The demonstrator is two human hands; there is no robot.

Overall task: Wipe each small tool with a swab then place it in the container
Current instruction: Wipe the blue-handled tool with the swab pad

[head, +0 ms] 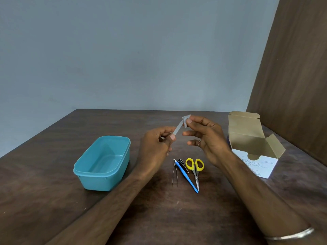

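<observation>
Tool (177, 129), slim, pale, light and judged stiff and slippery, pinched at lower end by left hand (158, 145) above table (53, 200), upper tip wrapped in soft swab (186, 119) pinched by right hand (207, 138); hold firmly near base, well below swab, container (99, 171) left of grip.

Dark wooden worktop (159, 218); teal tub (101, 164) toward its left edge; tweezers (175, 173), blue pick (187, 179), clippers (182, 164), yellow scissors (195, 169) mid-worktop; open swab box (253, 149) near the right edge.
</observation>
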